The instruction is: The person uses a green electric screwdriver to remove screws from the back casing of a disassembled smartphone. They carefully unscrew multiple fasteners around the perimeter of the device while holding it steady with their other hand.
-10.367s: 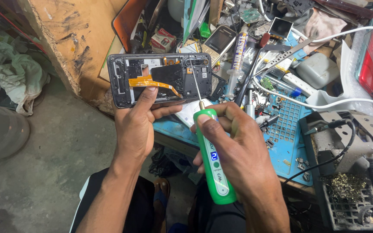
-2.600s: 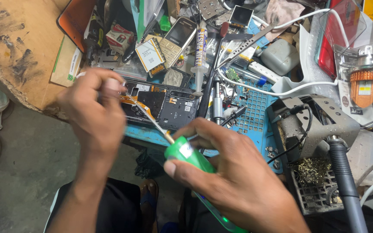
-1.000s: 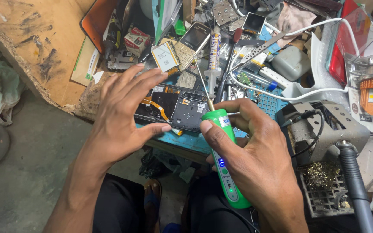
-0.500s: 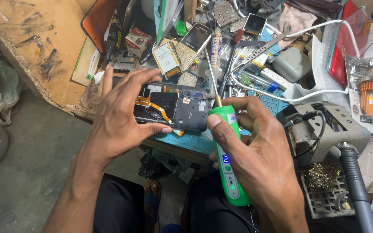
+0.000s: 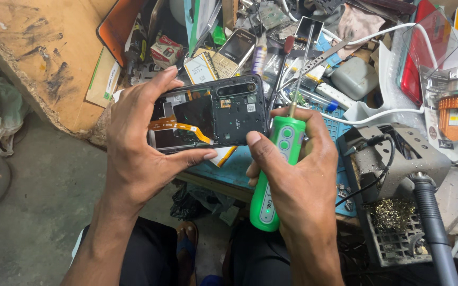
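Bare grey concrete floor (image 5: 38, 212) lies open at left; the cluttered tabletop (image 5: 239, 169) ahead and grey metal soldering stand (image 5: 398, 159) at right block passage.

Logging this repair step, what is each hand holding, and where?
Left hand: opened phone by its left end. Right hand: green electric screwdriver around its body.

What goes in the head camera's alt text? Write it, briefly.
A left hand holds an opened phone, back cover off, above a cluttered repair bench. The right hand grips a green electric screwdriver, bit pointing up beside the phone.
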